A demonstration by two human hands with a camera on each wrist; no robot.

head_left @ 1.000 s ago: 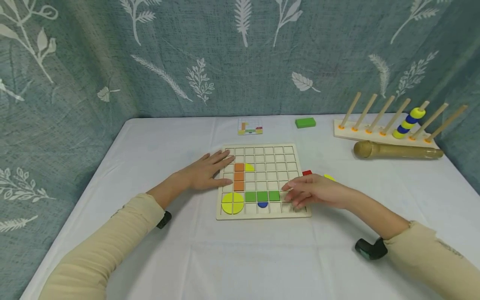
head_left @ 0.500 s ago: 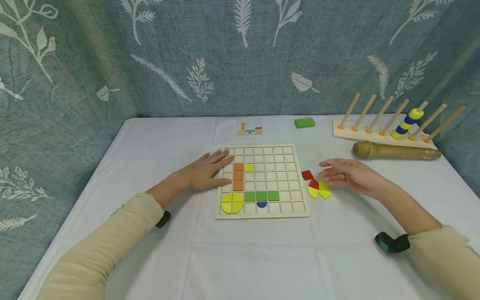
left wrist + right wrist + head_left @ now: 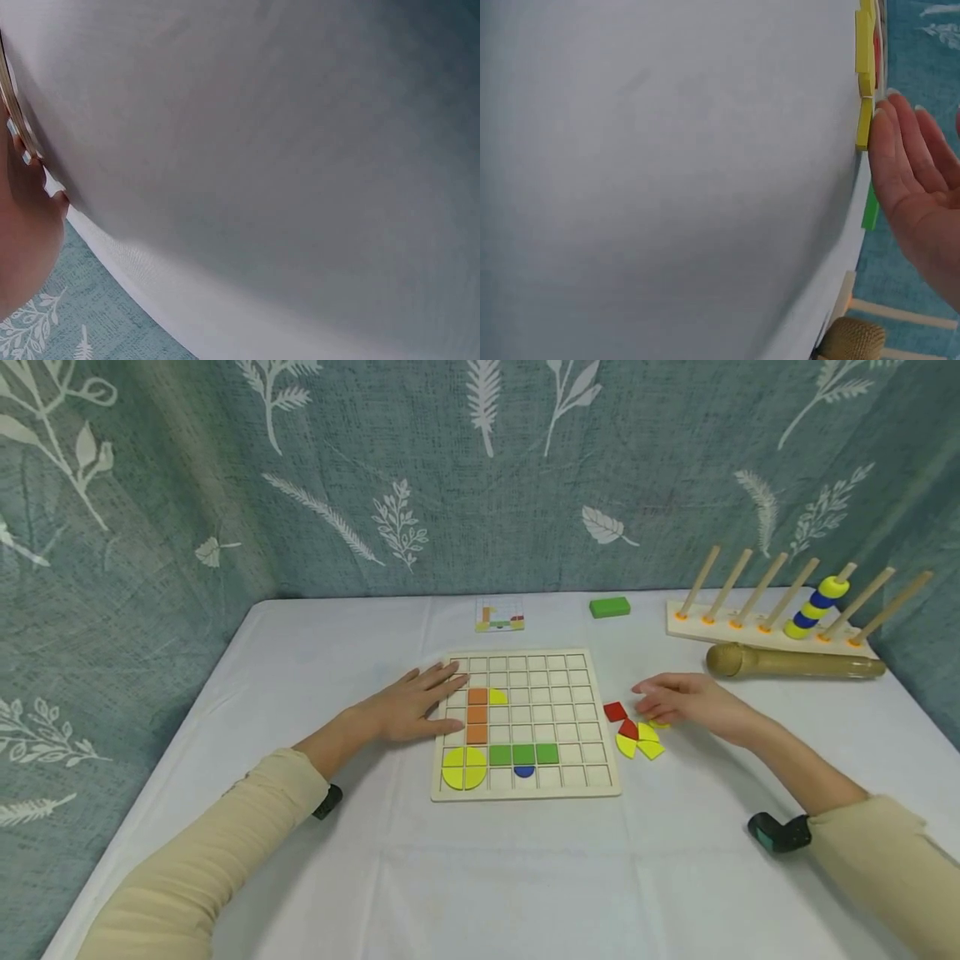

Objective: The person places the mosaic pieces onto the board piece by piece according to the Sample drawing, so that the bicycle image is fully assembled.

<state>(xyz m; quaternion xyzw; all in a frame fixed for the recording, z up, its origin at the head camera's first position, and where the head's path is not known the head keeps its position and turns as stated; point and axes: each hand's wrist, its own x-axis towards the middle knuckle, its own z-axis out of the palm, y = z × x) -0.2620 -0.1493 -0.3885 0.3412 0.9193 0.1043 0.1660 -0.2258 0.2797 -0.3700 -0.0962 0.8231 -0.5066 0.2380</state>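
A wooden grid board [image 3: 555, 703] lies on the white table in the head view. It bears three orange squares [image 3: 477, 715], a yellow quarter-circle [image 3: 497, 697], a yellow circle made of quarters [image 3: 465, 768], three green squares [image 3: 523, 754] and a blue half-circle [image 3: 524, 771]. My left hand [image 3: 411, 704] rests spread on the board's left edge. To the right of the board, my right hand [image 3: 686, 702] hovers over loose pieces, fingers loosely bent and nothing seen in them. Red pieces [image 3: 615, 712] and yellow pieces [image 3: 647, 743] lie there; one yellow piece [image 3: 864, 124] sits by the thumb, partly hidden from above.
Behind the board lie a small pattern card [image 3: 499, 615] and a green block [image 3: 610, 607]. At the back right stands a wooden peg rack [image 3: 682, 618] with yellow and blue beads [image 3: 813, 607] on one peg. A brown wooden stick [image 3: 795, 661] with a rounded end lies before it.
My right hand has moved from the board's lower right to the loose pieces on the right, then shifted slightly over them. My left hand has stayed in place.
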